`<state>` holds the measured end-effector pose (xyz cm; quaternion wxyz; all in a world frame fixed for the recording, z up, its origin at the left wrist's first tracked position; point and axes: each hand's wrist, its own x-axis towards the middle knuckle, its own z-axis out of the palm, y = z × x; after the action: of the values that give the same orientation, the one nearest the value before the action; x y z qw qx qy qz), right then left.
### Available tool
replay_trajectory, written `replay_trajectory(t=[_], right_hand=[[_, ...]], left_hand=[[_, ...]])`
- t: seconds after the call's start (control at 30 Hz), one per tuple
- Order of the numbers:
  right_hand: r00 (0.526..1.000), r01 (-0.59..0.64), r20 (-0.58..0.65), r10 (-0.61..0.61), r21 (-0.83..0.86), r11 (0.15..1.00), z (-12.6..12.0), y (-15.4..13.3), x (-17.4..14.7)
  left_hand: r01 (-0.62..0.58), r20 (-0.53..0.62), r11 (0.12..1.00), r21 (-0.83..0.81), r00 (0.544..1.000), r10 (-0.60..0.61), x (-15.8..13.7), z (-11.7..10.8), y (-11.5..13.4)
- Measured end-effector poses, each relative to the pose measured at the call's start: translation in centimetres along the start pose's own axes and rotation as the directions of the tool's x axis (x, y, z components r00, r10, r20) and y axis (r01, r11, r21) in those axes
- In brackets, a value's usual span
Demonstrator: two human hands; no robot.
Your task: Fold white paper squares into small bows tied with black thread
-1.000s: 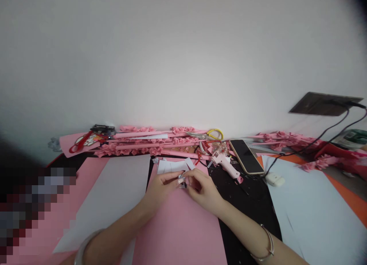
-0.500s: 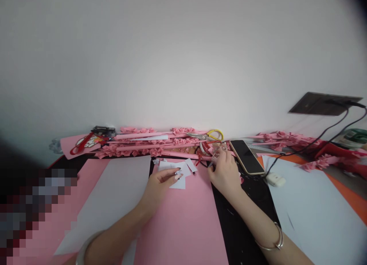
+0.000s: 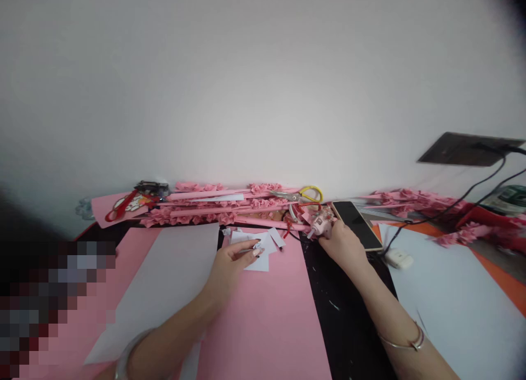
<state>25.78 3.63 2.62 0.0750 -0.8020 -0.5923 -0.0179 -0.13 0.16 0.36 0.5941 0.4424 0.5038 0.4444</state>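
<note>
My left hand is closed in a pinch on a small folded white paper piece. Beneath it, several small white paper squares overlap on a pink sheet. My right hand wraps around a small pink glue gun, whose tip points left and down; the palm hides its handle. Just beyond that hand lies a phone, dark screen up. Yellow-handled scissors rest behind the glue gun.
Pink paper flower stems are piled along the wall, with more flowers at right. Large white sheets flank the pink one. A white earbud case and black cables lie right, below a wall socket.
My right hand has moved right and closed around the glue gun, which now shows more clearly. My left hand keeps its pinch on the white paper piece, and the view has shifted slightly.
</note>
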Motion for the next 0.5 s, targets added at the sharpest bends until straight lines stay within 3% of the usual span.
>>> replay_trajectory(t=[0.1,0.27,0.4,0.5], right_hand=[[0.997,-0.012,-0.074,0.013,0.008,1.0,-0.8,0.1,-0.3],[0.967,0.085,-0.251,-0.044,0.155,0.984,-1.5,0.8,-0.6],[0.933,0.198,-0.356,-0.06,0.364,0.91,-1.4,1.0,-0.7],[0.938,0.203,-0.346,-0.013,0.519,0.83,-1.3,0.7,-0.9]], left_hand=[[0.005,0.005,1.0,-0.014,1.0,-0.005,0.0,0.0,-0.1],[0.015,0.004,1.0,-0.026,1.0,-0.015,0.2,0.1,-0.2],[-0.009,0.018,0.999,-0.035,1.0,0.009,0.3,0.1,-0.3],[-0.013,0.016,1.0,-0.024,1.0,0.013,0.4,0.0,-0.3]])
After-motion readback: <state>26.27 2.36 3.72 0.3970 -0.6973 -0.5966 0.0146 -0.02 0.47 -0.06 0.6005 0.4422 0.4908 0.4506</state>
